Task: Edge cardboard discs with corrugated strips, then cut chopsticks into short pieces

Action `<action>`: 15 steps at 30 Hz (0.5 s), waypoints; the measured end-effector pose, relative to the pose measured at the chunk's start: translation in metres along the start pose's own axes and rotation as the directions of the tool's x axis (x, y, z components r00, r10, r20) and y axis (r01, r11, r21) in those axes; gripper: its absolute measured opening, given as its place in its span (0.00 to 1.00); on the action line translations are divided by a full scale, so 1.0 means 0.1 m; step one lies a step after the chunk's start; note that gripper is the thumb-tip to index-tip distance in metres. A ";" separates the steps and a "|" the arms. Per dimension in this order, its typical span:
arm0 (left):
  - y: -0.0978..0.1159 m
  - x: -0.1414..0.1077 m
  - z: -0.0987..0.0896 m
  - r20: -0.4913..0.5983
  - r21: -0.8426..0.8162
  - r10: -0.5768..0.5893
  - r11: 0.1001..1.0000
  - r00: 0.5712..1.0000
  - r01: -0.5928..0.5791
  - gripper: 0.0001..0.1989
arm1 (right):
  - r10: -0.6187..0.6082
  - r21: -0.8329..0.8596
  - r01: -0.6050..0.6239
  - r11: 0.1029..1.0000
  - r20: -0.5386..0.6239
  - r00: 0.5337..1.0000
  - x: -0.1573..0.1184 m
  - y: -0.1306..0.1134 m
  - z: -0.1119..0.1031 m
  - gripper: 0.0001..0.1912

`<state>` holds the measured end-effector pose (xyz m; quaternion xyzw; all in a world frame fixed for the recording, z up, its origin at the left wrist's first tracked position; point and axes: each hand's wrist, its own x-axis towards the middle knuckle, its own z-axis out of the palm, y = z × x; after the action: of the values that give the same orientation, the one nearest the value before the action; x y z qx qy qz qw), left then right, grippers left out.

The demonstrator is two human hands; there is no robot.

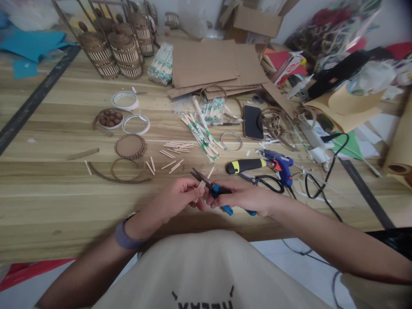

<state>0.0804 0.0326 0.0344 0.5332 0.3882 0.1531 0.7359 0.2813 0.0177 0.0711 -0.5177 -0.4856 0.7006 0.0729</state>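
My left hand (183,196) pinches thin wooden sticks (201,185) near the table's front edge. Beside it, my right hand (240,195) is wrapped round blue-handled pliers or cutters (216,188), whose dark jaws are parted and lie over the sticks. Short cut sticks (175,165) are scattered on the wood just beyond my hands. Farther back lie longer sticks in green-and-white paper (201,135). A round cardboard disc with a beaded rim (130,146) lies to the left, above a curved brown strip (119,179).
On the table (64,206), a blue glue gun (279,165), a yellow-black handled tool (246,166) and a phone (252,122) lie right. Cardboard sheets (206,62) and stick-built lanterns (127,51) stand behind. Tape rolls (136,124) and a bowl of brown balls (110,118) sit left.
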 end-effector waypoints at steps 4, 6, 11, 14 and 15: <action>0.01 0.01 0.01 -0.009 -0.001 0.002 1.000 1.000 -0.002 0.15 | -0.028 -0.085 0.026 0.996 -0.029 0.999 0.04 0.07 0.00 0.08; 0.00 0.02 0.01 -0.005 -0.001 0.003 1.000 1.000 -0.003 0.15 | -0.054 -0.127 0.046 0.991 -0.056 0.997 0.06 0.11 0.01 0.07; -0.05 0.02 0.01 -0.018 -0.008 0.004 1.000 1.000 -0.005 0.16 | -0.116 -0.166 0.099 0.981 -0.095 0.989 0.11 0.19 0.04 0.07; -0.07 0.03 0.01 -0.015 -0.017 0.005 1.000 1.000 -0.005 0.16 | -0.164 -0.200 0.140 0.970 -0.106 0.981 0.15 0.24 0.05 0.05; -0.07 0.03 0.01 -0.019 -0.012 0.006 1.000 1.000 -0.006 0.16 | -0.170 -0.210 0.144 0.967 -0.111 0.979 0.16 0.25 0.05 0.05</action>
<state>0.0818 0.0315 0.0269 0.5285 0.3923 0.1628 0.7350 0.2803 0.0113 0.0420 -0.5261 -0.5876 0.6055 0.1067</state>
